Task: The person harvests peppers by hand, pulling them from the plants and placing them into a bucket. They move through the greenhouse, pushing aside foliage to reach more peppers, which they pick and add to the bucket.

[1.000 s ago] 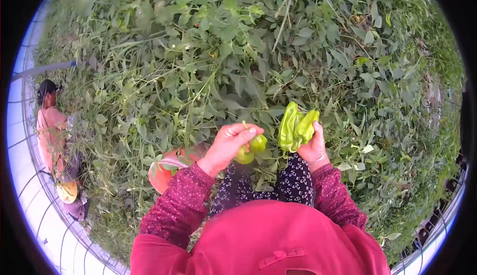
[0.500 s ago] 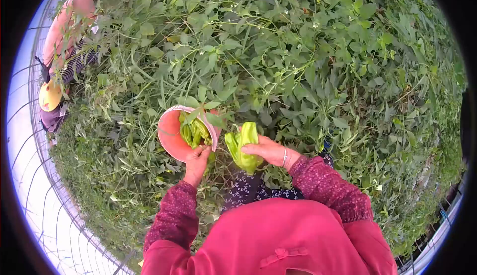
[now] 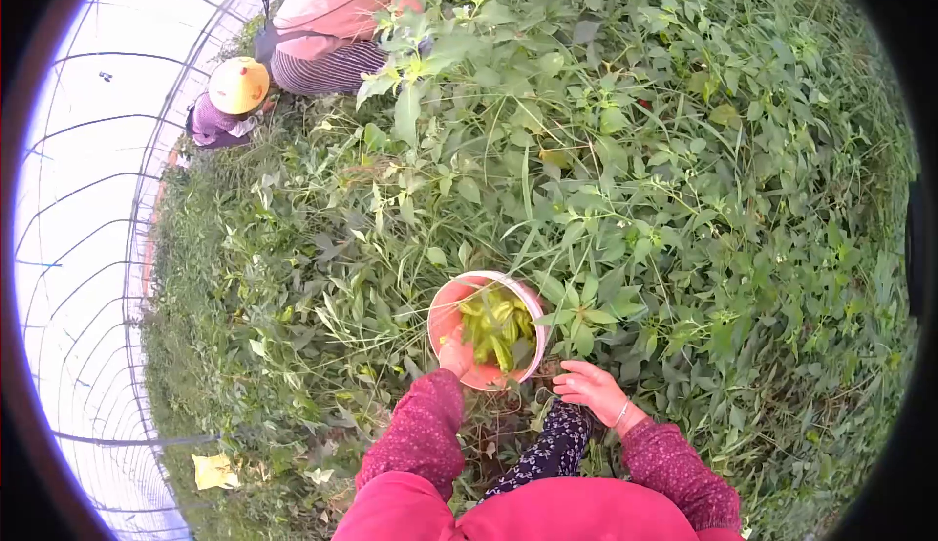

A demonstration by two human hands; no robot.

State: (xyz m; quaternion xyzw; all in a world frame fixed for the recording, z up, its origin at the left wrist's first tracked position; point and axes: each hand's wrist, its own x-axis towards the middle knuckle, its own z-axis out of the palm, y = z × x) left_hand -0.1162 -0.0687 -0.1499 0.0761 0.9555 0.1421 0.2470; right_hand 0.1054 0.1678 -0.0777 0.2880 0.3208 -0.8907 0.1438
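A pink bucket (image 3: 437, 316) with a pale rim stands among the plants in front of me, holding several light green peppers (image 3: 498, 326). My left hand (image 3: 455, 353) is at the bucket's near left rim, fingers over the edge and closed on it; the fingertips are partly hidden. To the right of the bucket, my right hand (image 3: 589, 388) hovers above my patterned trouser leg (image 3: 552, 448). Its fingers are stretched out and somewhat apart, with nothing in them.
Dense leafy plants (image 3: 684, 248) surround the bucket. At the upper left a person in a pink top (image 3: 337, 3) bends over, and another person in a yellow hat (image 3: 238, 86) is beside them. A yellowish scrap (image 3: 215, 472) lies lower left, near the arched frame (image 3: 83, 218).
The light green peppers have left my right hand, which is now open. In view, the bucket appears farther right and lower, and the other people have shifted right as my head turned.
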